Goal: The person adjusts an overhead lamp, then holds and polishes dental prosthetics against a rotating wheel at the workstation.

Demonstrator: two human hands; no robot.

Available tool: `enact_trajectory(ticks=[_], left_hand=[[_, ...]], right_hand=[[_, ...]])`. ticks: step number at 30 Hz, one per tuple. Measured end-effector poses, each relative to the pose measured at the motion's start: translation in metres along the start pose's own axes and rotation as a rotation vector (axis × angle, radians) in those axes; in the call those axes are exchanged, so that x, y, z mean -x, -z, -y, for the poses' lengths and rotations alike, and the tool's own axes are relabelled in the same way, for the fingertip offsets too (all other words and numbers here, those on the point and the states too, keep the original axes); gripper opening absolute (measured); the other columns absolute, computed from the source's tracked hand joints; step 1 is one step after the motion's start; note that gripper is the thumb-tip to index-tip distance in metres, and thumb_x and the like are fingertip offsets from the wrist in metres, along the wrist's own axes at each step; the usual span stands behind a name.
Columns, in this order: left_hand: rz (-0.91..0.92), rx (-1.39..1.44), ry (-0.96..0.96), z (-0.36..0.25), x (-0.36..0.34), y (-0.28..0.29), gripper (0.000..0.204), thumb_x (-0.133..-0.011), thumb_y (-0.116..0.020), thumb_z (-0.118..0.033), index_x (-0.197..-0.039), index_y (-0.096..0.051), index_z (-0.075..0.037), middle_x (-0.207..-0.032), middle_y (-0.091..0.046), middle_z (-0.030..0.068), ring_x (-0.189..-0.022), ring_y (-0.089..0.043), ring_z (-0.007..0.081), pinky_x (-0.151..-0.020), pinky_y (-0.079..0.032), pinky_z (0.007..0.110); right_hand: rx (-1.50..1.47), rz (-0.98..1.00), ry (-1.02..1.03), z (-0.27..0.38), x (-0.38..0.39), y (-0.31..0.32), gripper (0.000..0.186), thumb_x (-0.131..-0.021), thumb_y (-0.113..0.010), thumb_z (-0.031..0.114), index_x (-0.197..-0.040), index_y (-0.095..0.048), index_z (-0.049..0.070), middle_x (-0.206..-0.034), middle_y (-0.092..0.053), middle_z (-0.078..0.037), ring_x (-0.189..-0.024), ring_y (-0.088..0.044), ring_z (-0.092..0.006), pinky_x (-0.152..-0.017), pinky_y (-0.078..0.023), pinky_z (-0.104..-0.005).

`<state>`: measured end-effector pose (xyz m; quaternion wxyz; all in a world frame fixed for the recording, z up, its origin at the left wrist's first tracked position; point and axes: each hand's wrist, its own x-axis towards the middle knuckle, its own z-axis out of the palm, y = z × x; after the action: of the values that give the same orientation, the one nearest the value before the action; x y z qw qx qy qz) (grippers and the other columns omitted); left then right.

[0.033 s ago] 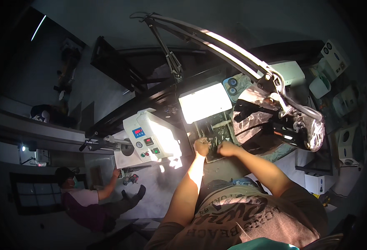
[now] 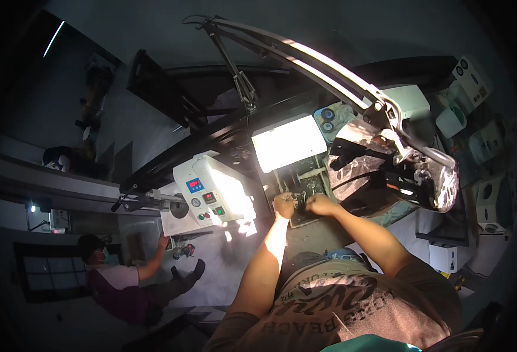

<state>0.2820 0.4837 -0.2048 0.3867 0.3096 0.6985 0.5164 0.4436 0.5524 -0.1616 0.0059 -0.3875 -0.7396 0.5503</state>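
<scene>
My left hand [image 2: 283, 206] is closed, its fingers curled together over a dark, shiny tray-like work area [image 2: 311, 186]. Whatever it pinches, if anything, is too small to make out. Close by on the right, my right hand [image 2: 321, 205] is closed too, its knuckles toward the left hand, and its fingertips are hidden. A brightly lit white rectangular panel [image 2: 289, 142] stands just beyond both hands. Pale strips edge the dark work area between the panel and my fingers.
Left of my hands stands a white machine [image 2: 208, 193] with displays and buttons. An articulated lamp arm [image 2: 305, 56] reaches overhead to a plastic-wrapped head [image 2: 422, 182] at right. A co-worker [image 2: 114, 281] with one arm stretched out is at lower left. White machines [image 2: 487, 205] line the far right.
My right hand has shifted slightly away from my body. My left hand stays in nearly the same place.
</scene>
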Motion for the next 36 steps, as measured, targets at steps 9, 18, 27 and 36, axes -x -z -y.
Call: enact_trajectory(ticks=[9,18,27,36], left_hand=[[0.019,0.297,0.011,0.006,0.003,-0.005,0.016,-0.082,-0.045,0.006,-0.090,-0.058,0.013,-0.077,-0.063,0.0151,-0.066,-0.065,0.0211,-0.060,-0.054,0.028],[-0.180,0.271,0.145,-0.021,-0.011,-0.028,0.019,-0.073,-0.045,0.009,-0.082,-0.062,0.011,-0.064,-0.060,0.0107,-0.055,-0.061,0.0158,-0.052,-0.052,0.027],[-0.123,0.185,0.220,-0.013,-0.015,-0.024,0.015,-0.074,-0.049,0.007,-0.080,-0.063,0.009,-0.068,-0.062,0.0094,-0.053,-0.059,0.0136,-0.049,-0.050,0.026],[-0.164,0.410,0.074,-0.020,-0.004,-0.027,0.018,-0.074,-0.047,0.010,-0.079,-0.063,0.005,-0.068,-0.062,0.0051,-0.058,-0.058,0.0110,-0.053,-0.049,0.024]], right_hand=[[0.195,-0.342,0.280,0.016,-0.018,-0.013,0.032,-0.072,-0.056,0.007,-0.101,-0.060,-0.006,-0.098,-0.061,-0.026,-0.096,-0.058,-0.0397,-0.085,-0.045,-0.0396],[-0.037,-0.546,-0.009,-0.023,-0.056,-0.019,0.018,-0.074,-0.064,0.008,-0.089,-0.067,-0.001,-0.081,-0.065,-0.020,-0.074,-0.063,-0.0267,-0.072,-0.046,-0.0330],[-0.018,-0.557,0.004,-0.003,-0.042,-0.014,0.016,-0.074,-0.062,0.005,-0.088,-0.067,-0.001,-0.080,-0.065,-0.019,-0.074,-0.064,-0.0252,-0.072,-0.047,-0.0332],[-0.008,-0.587,0.029,0.002,-0.039,-0.018,0.015,-0.075,-0.062,0.006,-0.088,-0.066,-0.001,-0.081,-0.065,-0.019,-0.073,-0.063,-0.0235,-0.071,-0.047,-0.0327]])
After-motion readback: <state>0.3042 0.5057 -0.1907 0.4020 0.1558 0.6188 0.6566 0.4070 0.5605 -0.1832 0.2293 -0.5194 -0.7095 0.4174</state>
